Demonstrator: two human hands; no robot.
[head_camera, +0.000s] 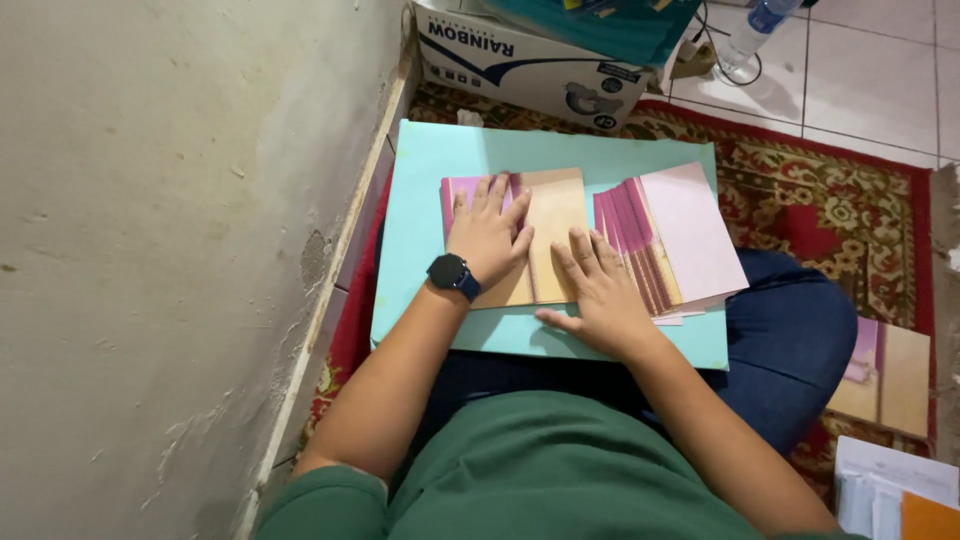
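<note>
A tan and pink folded paper piece (550, 215) lies on a light blue board (430, 170) across my lap. My left hand (487, 232), with a dark watch on the wrist, presses flat on the left part of the piece, fingers spread. Beside it, my right hand (600, 290) lies flat on the piece's lower right edge. To the right of that hand, a stack of pink and tan sheets (680, 235) sits fanned out on the board.
A rough wall (170, 250) stands close on the left. A white cardboard box (530, 60) sits beyond the board, on a red patterned rug (830, 200). More tan and pink sheets (890, 375) lie at the right, with white papers (890, 485) nearer. A plastic bottle (755, 25) stands on the tiled floor.
</note>
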